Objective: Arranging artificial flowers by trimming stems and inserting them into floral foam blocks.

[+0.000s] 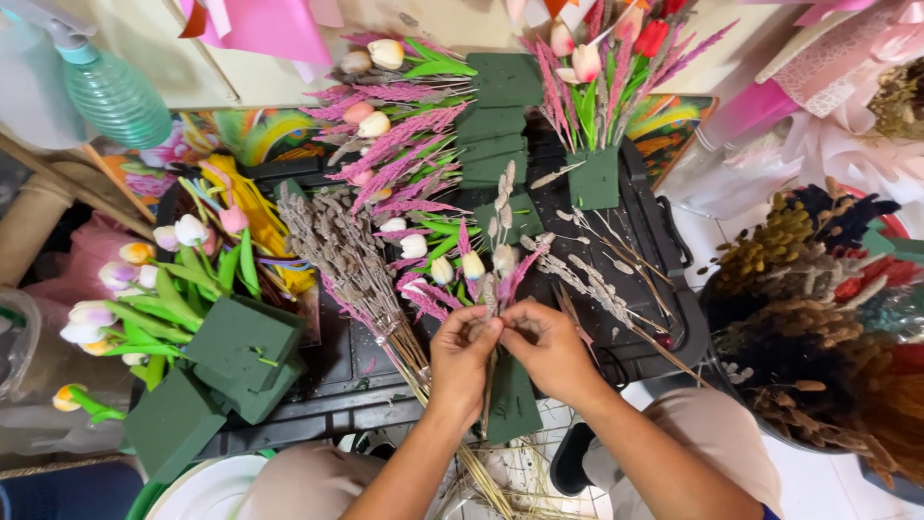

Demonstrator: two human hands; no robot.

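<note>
My left hand (460,358) and my right hand (551,349) meet fingertip to fingertip over a dark green foam block (512,400) that carries a small arrangement (478,270) of white tulips, pink plume stems and pale dried stalks. Both hands pinch thin stems at the base of that arrangement. A bundle of grey dried stalks (339,248) lies just left of my left hand. Loose pale dried stems (597,279) lie to the right of my right hand.
A black tray (664,241) holds a stack of green foam blocks (493,125) and finished arrangements (599,87). More foam blocks (231,356) and tulips (125,289) sit at left, a spray bottle (106,91) at upper left, a tub of dried flowers (818,308) at right.
</note>
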